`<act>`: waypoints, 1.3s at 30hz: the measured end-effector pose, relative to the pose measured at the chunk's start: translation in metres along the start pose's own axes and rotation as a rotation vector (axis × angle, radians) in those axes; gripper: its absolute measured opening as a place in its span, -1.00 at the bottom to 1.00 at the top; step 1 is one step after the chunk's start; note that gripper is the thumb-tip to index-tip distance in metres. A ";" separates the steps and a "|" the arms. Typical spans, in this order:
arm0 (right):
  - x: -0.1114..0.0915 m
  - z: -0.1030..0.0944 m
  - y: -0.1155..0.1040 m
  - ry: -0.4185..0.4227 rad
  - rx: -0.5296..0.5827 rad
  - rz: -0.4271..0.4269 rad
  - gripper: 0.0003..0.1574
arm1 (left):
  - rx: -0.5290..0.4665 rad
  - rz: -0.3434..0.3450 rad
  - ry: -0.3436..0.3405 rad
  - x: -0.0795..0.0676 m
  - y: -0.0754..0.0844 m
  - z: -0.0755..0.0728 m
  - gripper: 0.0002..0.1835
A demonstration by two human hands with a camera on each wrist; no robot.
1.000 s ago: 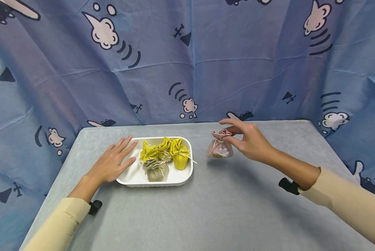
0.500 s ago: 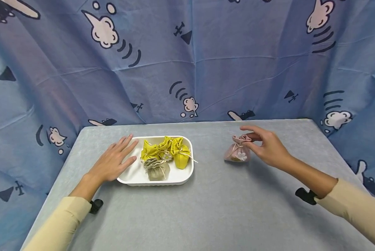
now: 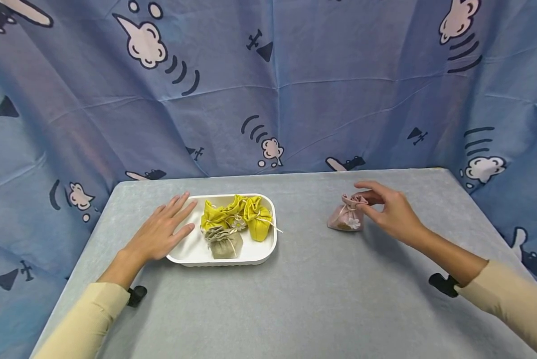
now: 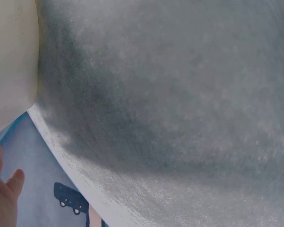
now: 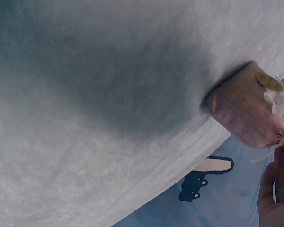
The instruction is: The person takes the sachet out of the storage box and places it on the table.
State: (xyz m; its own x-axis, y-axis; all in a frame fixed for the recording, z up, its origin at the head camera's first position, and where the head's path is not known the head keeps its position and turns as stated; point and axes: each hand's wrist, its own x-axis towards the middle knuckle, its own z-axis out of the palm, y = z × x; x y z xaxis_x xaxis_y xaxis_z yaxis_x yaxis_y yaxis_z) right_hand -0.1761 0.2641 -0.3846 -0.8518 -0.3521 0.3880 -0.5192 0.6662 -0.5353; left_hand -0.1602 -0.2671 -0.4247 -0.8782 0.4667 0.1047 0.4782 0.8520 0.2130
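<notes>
A small pink drawstring pouch (image 3: 345, 218) with a white flower sits on the right part of the table, its base at the tabletop. My right hand (image 3: 391, 212) pinches its gathered neck between thumb and fingers. The right wrist view shows the pouch (image 5: 246, 106) with a gold tag and a pale cord. My left hand (image 3: 160, 232) rests with straight fingers on the left rim of a white tray (image 3: 192, 257). Inside the tray lie several yellow pouches (image 3: 258, 224) and a grey-green pouch (image 3: 225, 244).
The grey table (image 3: 286, 304) extends around the tray and the pink pouch. A blue patterned curtain (image 3: 340, 119) hangs behind the table's far edge and at both sides.
My right hand has carried the pink pouch to the right and down, from above the table to its surface. The left hand and the tray have stayed in place.
</notes>
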 end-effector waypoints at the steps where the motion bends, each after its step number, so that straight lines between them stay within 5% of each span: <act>1: -0.001 0.001 0.001 -0.002 0.004 -0.001 -0.36 | 0.000 0.001 0.001 0.000 0.000 0.000 -0.34; 15: 0.005 0.005 -0.007 -0.024 -0.011 -0.002 -0.23 | -0.007 0.001 0.003 0.000 0.000 0.000 -0.34; 25: 0.039 0.010 -0.039 -0.049 0.084 -0.096 -0.23 | -0.010 -0.006 0.001 -0.001 -0.001 0.001 -0.34; 33: 0.059 0.031 -0.071 -0.159 0.144 -0.025 -0.20 | -0.010 0.001 0.009 -0.001 -0.002 0.001 -0.34; 39: 0.067 0.046 -0.088 -0.210 0.189 -0.052 -0.15 | -0.009 0.008 0.014 0.000 -0.002 0.001 -0.34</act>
State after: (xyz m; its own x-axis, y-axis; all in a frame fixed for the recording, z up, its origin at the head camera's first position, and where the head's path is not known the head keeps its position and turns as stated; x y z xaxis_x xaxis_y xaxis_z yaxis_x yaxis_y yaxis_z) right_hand -0.1907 0.1516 -0.3462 -0.8092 -0.5244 0.2649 -0.5497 0.5166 -0.6564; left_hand -0.1607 -0.2686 -0.4262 -0.8746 0.4699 0.1196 0.4849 0.8461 0.2213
